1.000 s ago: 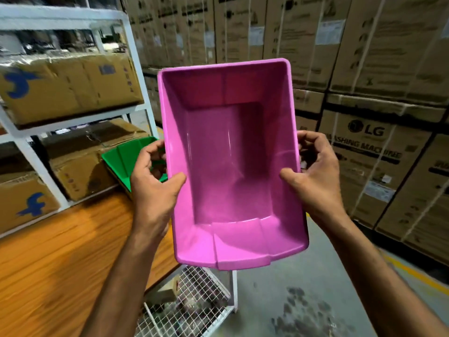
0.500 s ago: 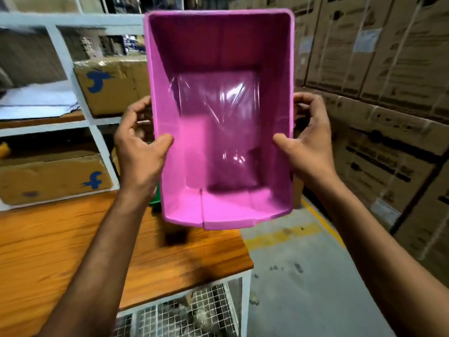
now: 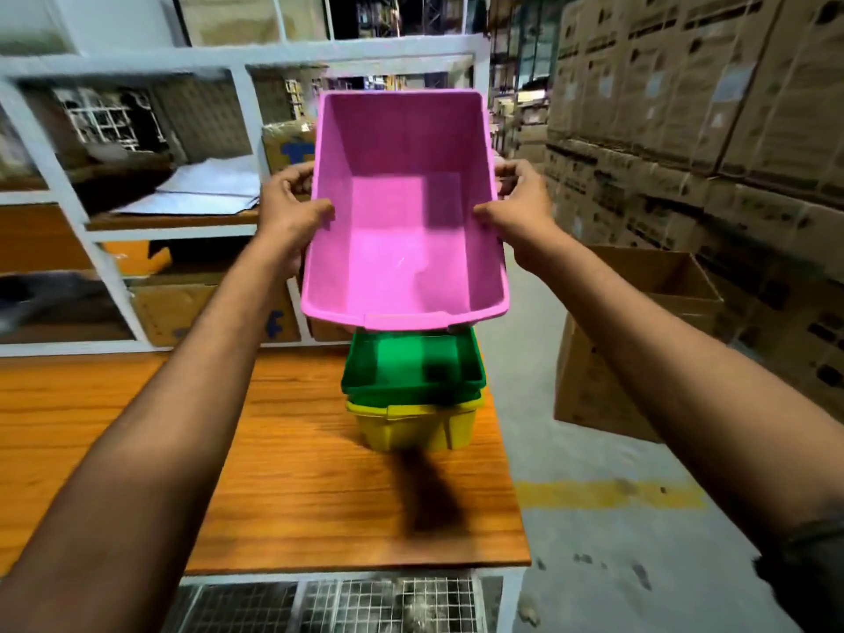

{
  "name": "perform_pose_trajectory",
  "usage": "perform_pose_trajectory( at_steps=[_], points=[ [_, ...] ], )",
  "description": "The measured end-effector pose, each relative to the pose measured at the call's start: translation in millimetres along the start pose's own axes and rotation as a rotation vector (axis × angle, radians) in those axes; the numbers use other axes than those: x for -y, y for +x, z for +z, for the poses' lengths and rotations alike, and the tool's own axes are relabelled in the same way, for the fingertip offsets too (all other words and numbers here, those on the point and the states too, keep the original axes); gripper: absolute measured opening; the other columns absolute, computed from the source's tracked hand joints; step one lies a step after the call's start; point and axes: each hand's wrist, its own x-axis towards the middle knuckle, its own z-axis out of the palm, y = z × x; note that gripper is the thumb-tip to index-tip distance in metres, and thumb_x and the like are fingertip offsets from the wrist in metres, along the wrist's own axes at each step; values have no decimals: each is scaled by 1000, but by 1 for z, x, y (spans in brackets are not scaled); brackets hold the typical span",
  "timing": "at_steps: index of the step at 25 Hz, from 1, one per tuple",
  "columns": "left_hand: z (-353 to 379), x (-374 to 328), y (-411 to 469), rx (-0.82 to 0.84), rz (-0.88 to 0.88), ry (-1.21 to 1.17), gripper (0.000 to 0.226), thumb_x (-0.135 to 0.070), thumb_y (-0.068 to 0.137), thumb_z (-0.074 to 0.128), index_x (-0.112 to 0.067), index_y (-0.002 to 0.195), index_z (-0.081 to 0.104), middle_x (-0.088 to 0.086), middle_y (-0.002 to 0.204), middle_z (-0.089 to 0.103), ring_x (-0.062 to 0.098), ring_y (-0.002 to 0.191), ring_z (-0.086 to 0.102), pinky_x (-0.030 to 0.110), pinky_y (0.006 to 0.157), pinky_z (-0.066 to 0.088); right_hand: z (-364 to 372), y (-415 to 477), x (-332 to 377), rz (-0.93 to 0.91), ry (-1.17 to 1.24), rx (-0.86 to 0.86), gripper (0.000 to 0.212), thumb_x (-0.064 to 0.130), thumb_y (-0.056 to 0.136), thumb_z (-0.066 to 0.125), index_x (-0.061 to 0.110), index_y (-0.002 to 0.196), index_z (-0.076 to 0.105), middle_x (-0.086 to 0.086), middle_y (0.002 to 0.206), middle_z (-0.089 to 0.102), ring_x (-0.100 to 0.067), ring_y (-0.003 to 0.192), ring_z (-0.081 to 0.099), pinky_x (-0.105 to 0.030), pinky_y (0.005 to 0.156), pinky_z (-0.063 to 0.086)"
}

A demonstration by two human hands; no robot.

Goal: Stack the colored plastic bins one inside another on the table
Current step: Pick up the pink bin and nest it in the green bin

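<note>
I hold an empty pink bin (image 3: 402, 239) in the air, its opening tilted toward me. My left hand (image 3: 287, 212) grips its left rim and my right hand (image 3: 516, 207) grips its right rim, thumbs inside. Just below it a green bin (image 3: 411, 367) sits nested in a yellow bin (image 3: 411, 427) on the wooden table (image 3: 319, 495), near the table's right edge. The pink bin's front lip hangs just above the green bin's far rim and hides it.
A white metal shelf rack (image 3: 114, 285) with cardboard boxes stands behind the table. Tall stacks of cardboard cartons (image 3: 708, 107) line the right side, with an open carton (image 3: 639, 340) on the concrete floor. A wire mesh shelf (image 3: 342, 605) lies under the table.
The pink bin has come down and forward, from high in front of the rack to just over the green and yellow stack. Both hands keep their grip on its rims.
</note>
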Motion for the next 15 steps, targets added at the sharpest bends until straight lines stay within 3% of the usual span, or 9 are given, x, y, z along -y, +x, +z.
perform_pose_trajectory(
  at_steps=[4,7,9,12,15],
  points=[
    [0,38,21,79,-203,90,60,24,74,53,-3,125,69,-8,69,72,1,49,63,21,49,57,23,24,-43,201,-87,44,45,-13,63,66,7,102,57,-18,81,63,-13,43,56,-26,42,45],
    [5,69,27,117,-308,135,54,18,78,59,-4,126,68,11,92,74,9,56,64,20,44,53,30,22,-64,315,-175,62,48,-15,67,63,11,106,54,-11,78,61,-17,54,52,-25,42,41],
    [9,85,28,140,-366,165,51,15,80,61,-5,127,67,14,103,70,14,64,62,18,42,51,32,21,-76,362,-200,88,49,-17,68,61,11,108,57,-10,71,58,-14,47,46,-17,36,33],
    [16,110,29,160,-425,191,51,14,80,63,-3,128,67,15,106,69,15,67,62,25,49,51,36,24,-96,406,-218,108,37,-20,66,60,12,84,56,-9,58,51,-8,28,36,-12,33,25],
    [22,131,24,178,-496,212,53,13,80,68,-2,130,65,18,113,71,22,79,66,30,59,54,36,22,-115,456,-244,131,39,-23,67,59,15,67,50,-5,45,47,-11,28,35,-12,32,24]
  ],
)
